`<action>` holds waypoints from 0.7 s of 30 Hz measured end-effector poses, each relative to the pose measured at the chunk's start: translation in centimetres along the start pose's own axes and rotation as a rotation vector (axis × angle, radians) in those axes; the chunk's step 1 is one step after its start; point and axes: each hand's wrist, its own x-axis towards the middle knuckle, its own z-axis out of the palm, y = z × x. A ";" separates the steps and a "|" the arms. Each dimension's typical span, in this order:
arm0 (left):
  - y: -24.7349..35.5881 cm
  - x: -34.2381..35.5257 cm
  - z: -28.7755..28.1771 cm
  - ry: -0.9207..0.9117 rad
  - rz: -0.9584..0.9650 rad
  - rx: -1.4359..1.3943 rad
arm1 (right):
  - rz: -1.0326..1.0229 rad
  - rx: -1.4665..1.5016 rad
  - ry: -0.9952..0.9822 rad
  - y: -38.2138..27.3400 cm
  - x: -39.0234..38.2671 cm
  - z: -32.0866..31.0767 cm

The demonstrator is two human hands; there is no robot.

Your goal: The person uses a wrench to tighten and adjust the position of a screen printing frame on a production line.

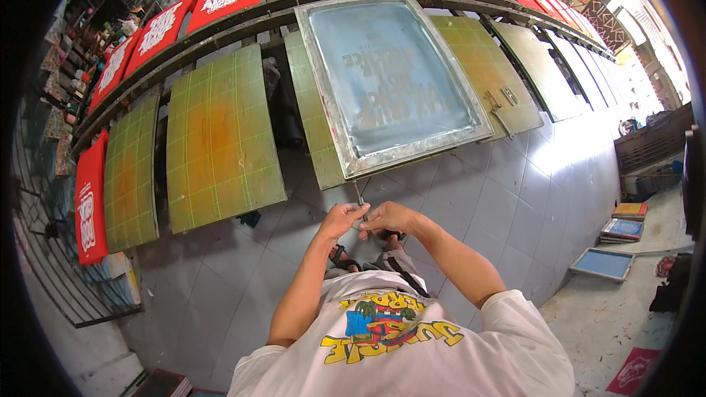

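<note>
Silvery and slim, a metal rod (360, 197) sits pinched in the grip of the left hand (343, 221) near the screen frame (423, 148), presumably held before the body so both hands reach it, though I cannot tell whether the right hand (391, 218) grasps it.

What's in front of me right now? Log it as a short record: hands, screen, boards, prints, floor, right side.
Hands: left hand and right hand meet at a slim metal rod; which one grips it is unclear
Screen: large framed blue screen, lying over a board
Boards: yellow-green boards on both sides, some orange-stained
Prints: red fabric with white lettering, far row
Floor: grey tiles
Right side: smaller blue screen
</note>
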 end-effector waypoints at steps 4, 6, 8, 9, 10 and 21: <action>0.3 -0.4 -0.4 0.109 -0.134 0.046 | 0.173 -0.181 0.073 -2.4 0.2 0.9; 0.6 -0.6 -0.4 0.100 -0.157 0.046 | 0.104 -0.011 0.051 -2.6 -0.3 1.4; 0.6 -0.8 -0.4 0.090 -0.136 0.032 | 0.013 0.261 0.021 -1.3 -0.2 2.3; 0.0 -0.6 -0.3 0.084 -0.103 0.016 | -0.042 0.447 0.002 0.8 0.7 2.6; -0.5 -0.5 -0.2 0.080 -0.071 -0.001 | -0.095 0.632 -0.020 0.9 0.8 2.8; -1.5 -0.1 0.5 0.109 -0.029 -0.077 | 0.032 0.026 0.092 1.1 1.1 1.2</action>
